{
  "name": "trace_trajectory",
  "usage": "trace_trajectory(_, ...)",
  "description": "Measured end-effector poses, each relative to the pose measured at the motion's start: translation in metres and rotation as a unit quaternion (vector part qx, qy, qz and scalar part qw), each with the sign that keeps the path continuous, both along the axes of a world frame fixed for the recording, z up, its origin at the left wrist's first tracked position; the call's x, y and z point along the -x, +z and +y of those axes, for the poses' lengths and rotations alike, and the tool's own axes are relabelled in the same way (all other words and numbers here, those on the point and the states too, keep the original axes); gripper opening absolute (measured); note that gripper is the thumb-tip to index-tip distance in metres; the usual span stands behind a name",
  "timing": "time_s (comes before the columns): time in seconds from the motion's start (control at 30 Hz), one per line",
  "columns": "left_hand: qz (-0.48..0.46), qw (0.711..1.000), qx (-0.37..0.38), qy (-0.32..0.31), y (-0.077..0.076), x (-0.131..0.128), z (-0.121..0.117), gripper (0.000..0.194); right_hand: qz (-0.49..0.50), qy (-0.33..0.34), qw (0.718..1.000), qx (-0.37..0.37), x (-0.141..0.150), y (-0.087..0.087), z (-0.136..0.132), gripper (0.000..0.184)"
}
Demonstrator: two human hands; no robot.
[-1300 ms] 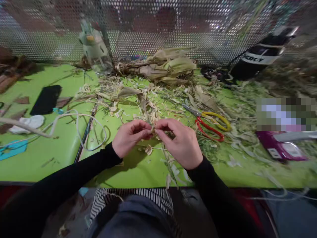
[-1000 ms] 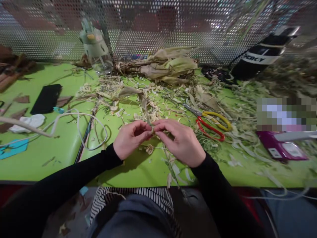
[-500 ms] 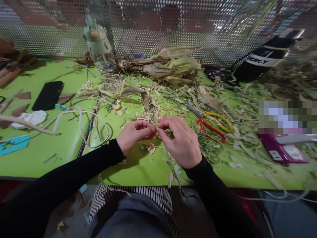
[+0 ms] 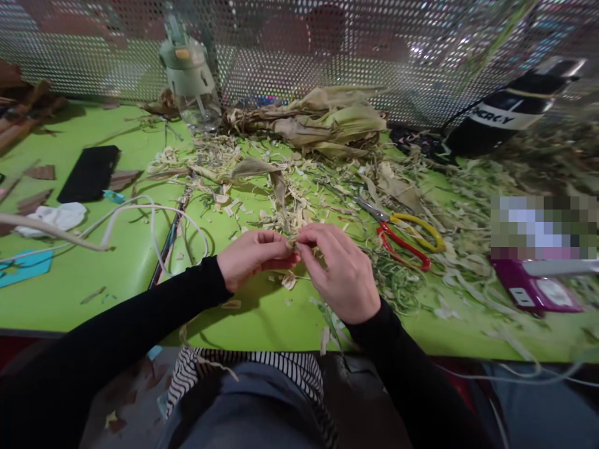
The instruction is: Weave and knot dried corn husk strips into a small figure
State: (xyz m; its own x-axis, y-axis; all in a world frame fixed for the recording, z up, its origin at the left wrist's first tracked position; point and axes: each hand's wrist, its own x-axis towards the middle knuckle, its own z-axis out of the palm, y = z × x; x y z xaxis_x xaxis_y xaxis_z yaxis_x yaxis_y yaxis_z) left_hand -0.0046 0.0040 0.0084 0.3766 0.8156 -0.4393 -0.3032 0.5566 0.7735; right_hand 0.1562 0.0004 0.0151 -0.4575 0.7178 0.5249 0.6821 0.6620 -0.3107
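The left hand (image 4: 257,255) and the right hand (image 4: 344,271) meet nearly tip to tip above a green tabletop (image 4: 262,330). Each is closed in a pinch, thumb against forefinger, on a small piece of plant fibre (image 4: 292,242) between them. The piece lies to the right of the left palm and to the left of the right palm, neither hand being clearly nearer; its long axis seems to run from hand to hand, though the fingertips cover too much to be sure. Just below lies a pale curled flake (image 4: 289,280). Beyond the fingertips, a curled husk leaf (image 4: 255,167) rests among shavings. Right of the right hand are scissors (image 4: 386,219), handles toward the wearer, with green strands (image 4: 400,280) beside them. Farthest out, a husk bundle (image 4: 327,125) lies crosswise before a perforated screen (image 4: 290,37).
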Motion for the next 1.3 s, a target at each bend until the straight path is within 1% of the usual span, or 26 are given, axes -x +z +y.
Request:
trace_trajectory(0.17, 0.028, 0.999, -0.030, 0.008, 0.000, 0.000, 0.000, 0.010, -0.016, 0.019, 1.000, 0.009, -0.003, 0.000, 0.000, 0.010)
trace_trajectory(0.27, 0.046, 0.996, -0.069, 0.013, -0.001, 0.000, -0.001, 0.008, -0.016, 0.024, 0.999, 0.015, -0.005, 0.000, 0.001, 0.009)
trace_trajectory(0.37, 0.050, 0.993, -0.110, 0.013, -0.002, 0.000, -0.002, 0.007, 0.006, 0.025, 0.999, 0.031, -0.008, 0.000, 0.003, 0.011)
trace_trajectory(0.5, 0.068, 0.991, -0.112, 0.002, -0.005, -0.001, -0.001, 0.012, 0.061, 0.061, 0.991, 0.098, -0.016, 0.004, 0.009, 0.010)
trace_trajectory(0.57, 0.075, 0.992, -0.105, 0.004, -0.005, -0.001, 0.000, 0.013, 0.073, 0.086, 0.984, 0.140, -0.020, 0.006, 0.012, 0.011)
trace_trajectory(0.63, 0.078, 0.992, -0.104, 0.008, -0.005, 0.001, 0.001, 0.013, 0.076, 0.100, 0.978, 0.168, -0.024, 0.008, 0.015, 0.013)
trace_trajectory(0.8, 0.076, 0.990, -0.116, 0.011, -0.002, 0.007, 0.002, 0.017, 0.124, 0.086, 0.967, 0.204, -0.028, 0.006, 0.018, 0.008)
trace_trajectory(0.93, 0.071, 0.991, -0.113, -0.008, -0.001, 0.010, 0.002, 0.018, 0.132, 0.087, 0.970, 0.184, -0.026, 0.004, 0.018, 0.003)
trace_trajectory(1.07, 0.098, 0.987, -0.127, -0.026, -0.001, 0.006, 0.001, 0.016, 0.091, 0.069, 0.981, 0.154, -0.022, 0.005, 0.017, 0.004)
trace_trajectory(1.17, 0.123, 0.982, -0.140, -0.021, -0.001, 0.003, 0.000, 0.012, 0.071, 0.061, 0.988, 0.125, -0.018, 0.006, 0.014, 0.005)
trace_trajectory(1.3, 0.126, 0.981, -0.150, -0.006, -0.003, 0.001, 0.000, 0.010, 0.059, 0.064, 0.992, 0.089, -0.012, 0.007, 0.010, 0.009)
